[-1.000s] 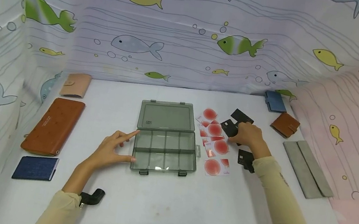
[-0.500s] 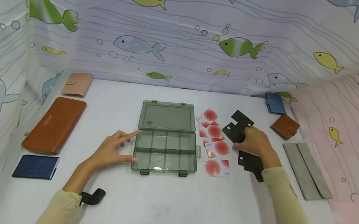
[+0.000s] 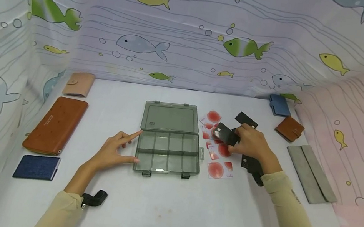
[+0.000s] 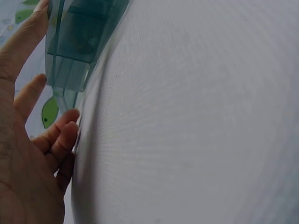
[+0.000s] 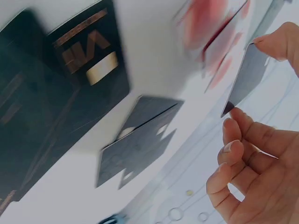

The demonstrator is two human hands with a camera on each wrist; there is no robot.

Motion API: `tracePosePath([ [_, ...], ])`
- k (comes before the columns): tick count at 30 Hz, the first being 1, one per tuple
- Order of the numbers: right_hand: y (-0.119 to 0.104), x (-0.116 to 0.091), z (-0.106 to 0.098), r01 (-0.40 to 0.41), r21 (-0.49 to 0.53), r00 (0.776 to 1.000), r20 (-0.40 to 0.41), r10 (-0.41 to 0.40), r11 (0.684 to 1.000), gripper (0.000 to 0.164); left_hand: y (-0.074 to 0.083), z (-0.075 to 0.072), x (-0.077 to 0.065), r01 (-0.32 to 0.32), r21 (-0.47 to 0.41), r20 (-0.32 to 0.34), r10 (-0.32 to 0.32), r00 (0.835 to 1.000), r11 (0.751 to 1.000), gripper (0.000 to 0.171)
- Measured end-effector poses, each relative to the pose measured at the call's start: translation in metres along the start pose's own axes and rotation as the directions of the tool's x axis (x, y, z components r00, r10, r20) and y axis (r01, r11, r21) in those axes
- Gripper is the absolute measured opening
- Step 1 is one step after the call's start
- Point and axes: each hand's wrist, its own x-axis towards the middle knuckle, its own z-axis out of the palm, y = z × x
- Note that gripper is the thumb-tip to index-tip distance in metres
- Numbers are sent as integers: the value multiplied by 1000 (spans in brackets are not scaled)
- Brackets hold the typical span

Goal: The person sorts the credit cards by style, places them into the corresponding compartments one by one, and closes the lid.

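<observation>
With its thumb and index finger spread straight, my left hand [image 3: 111, 153] touches the left side of a hinged, green-tinted plastic compartment box [image 3: 171, 117]. The box lies with its lid folded back, and its compartments hold nothing. In the left wrist view the box [image 4: 74, 42] shows by the fingers. My right hand [image 3: 252, 143] pinches a black bank card [image 3: 224, 134] between thumb and fingers, over the white-and-red cards [image 3: 215, 170]. The right wrist view shows the pinched card [image 5: 247, 77] tilted off the table. More black cards [image 3: 246, 119] lie around and under that hand.
At left lie a beige wallet [image 3: 79, 84], a long brown zip wallet [image 3: 56, 125] and a navy wallet [image 3: 36, 167]. Along the right are a blue wallet [image 3: 279, 105], a small brown wallet [image 3: 289, 129] and a long grey wallet [image 3: 311, 174]. Fish-print cloth [image 3: 188, 71] walls the back.
My right hand has lifted a black card from the black group and shifted left with it toward the white-and-red cards. The left hand stays at the box.
</observation>
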Motion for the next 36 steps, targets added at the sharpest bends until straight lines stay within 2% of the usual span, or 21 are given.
tracePosePath([
  [3,-11,3,-2,35,0,999,-7,-35,999,60,0,-1,0,-6,-5,-1,6,1000,1000,93],
  [7,-26,9,-3,108,-17,993,-54,-109,994,57,1,-1,0,-9,-6,-4,9,1000,1000,93],
  [10,-37,13,-3,178,-45,979,-97,-182,983,53,0,0,0,-4,-10,-6,4,1000,1000,93],
  [16,-61,23,-3,274,-51,954,-116,-278,960,48,-2,2,1,-13,-32,-14,12,1000,999,93],
  [29,-124,51,-3,393,-100,917,-28,-398,914,51,-4,2,0,-9,-78,-17,8,1000,997,94],
  [36,-150,61,4,480,-138,876,26,-481,867,48,-5,3,1,-14,-71,-17,13,1000,997,94],
])
